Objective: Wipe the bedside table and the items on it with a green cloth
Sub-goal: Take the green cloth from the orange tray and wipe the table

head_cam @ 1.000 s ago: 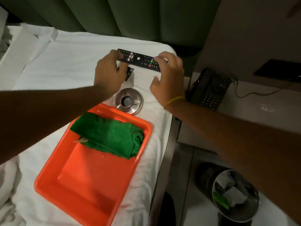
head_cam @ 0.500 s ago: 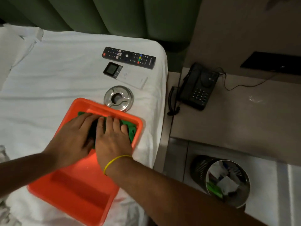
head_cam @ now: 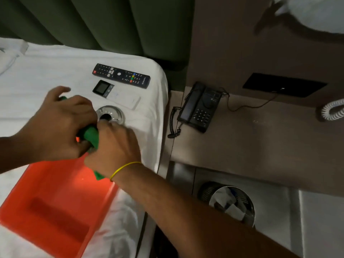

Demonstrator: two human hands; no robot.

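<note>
L hand (head_cam: pixel 57 123) & R hand (head_cam: pixel 113 146) both curled tight on bunched, fuzzy green cloth (head_cam: pixel 91 135), above far end of glossy orange plastic tray (head_cam: pixel 55 211) on white bedsheet (head_cam: pixel 46 71). Round shiny metal ashtray (head_cam: pixel 111 114) just beyond; flat bedside table (head_cam: pixel 251 136) well right.

green cloth (head_cam: pixel 91 134), orange tray (head_cam: pixel 55 202), black phone (head_cam: pixel 200 107), white sheet (head_cam: pixel 46 71)

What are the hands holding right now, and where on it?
Both hands, left and right, grip the bunched green cloth, one at each end, above the orange tray.
</note>
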